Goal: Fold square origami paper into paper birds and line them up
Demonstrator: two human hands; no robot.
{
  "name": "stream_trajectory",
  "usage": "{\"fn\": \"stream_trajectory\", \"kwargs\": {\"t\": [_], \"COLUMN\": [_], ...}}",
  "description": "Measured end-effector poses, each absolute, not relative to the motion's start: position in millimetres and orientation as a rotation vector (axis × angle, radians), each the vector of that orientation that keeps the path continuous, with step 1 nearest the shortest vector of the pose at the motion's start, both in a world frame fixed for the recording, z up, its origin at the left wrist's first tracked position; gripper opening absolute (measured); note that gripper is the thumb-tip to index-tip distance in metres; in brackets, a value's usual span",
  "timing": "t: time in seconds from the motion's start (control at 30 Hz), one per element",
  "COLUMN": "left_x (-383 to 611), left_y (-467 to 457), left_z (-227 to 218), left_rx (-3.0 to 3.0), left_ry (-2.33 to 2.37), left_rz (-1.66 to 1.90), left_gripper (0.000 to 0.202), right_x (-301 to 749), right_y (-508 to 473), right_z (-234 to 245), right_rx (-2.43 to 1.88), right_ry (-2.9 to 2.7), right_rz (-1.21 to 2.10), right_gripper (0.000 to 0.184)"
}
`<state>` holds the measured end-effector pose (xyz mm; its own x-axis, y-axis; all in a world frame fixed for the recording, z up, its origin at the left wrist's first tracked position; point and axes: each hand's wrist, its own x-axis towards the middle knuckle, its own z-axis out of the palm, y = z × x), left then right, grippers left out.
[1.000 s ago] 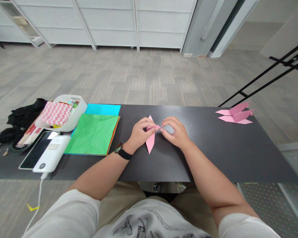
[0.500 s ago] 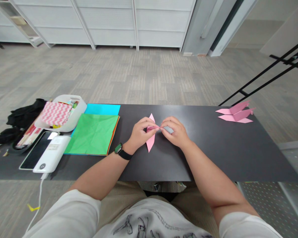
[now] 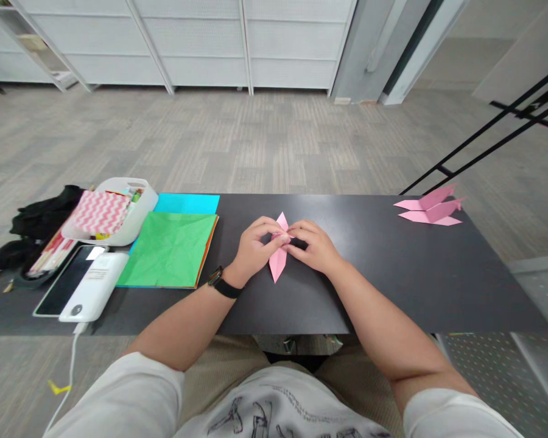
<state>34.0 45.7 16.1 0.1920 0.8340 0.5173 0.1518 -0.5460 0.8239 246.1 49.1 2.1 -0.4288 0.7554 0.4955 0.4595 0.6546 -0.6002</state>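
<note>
Between my two hands is a pink folded paper bird (image 3: 277, 264), its two pointed wings stretching away from me and toward me just above the dark table. My left hand (image 3: 259, 246) pinches its middle between thumb and fingers; a black watch sits on that wrist. From the other side my right hand (image 3: 314, 246) closes thumb and fingers on the narrow end at the right. The fingertips hide most of the bird's centre. Two finished-looking pink paper birds (image 3: 432, 210) rest side by side at the table's far right.
To the left lies a stack of green paper (image 3: 168, 249) over blue and orange sheets. Beyond it are a white basket (image 3: 139, 213) with a pink zigzag pouch, a phone (image 3: 66, 283), a white power bank (image 3: 95, 286) with a cable, and black cloth (image 3: 45, 213).
My right hand has shifted slightly left, closer to my left hand. The paper bird has tilted a little between them, and its far wing tip now leans right.
</note>
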Motion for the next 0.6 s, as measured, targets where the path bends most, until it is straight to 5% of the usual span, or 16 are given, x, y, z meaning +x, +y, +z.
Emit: {"fn": "stream_trajectory", "kwargs": {"t": [0.23, 0.6], "left_x": [36.2, 35.6], "left_y": [47.8, 48.6], "left_z": [9.8, 10.6], "left_rx": [1.761, 1.892], "left_ry": [0.914, 0.982], "left_rz": [1.407, 1.381], "left_gripper": [0.023, 0.02], "right_x": [246.7, 251.2], "right_y": [52.6, 56.9], "right_z": [-9.1, -16.4], "right_rx": [-1.026, -1.121], "right_ry": [-2.154, -2.254], "right_rz": [0.47, 0.487], "right_gripper": [0.026, 0.024]}}
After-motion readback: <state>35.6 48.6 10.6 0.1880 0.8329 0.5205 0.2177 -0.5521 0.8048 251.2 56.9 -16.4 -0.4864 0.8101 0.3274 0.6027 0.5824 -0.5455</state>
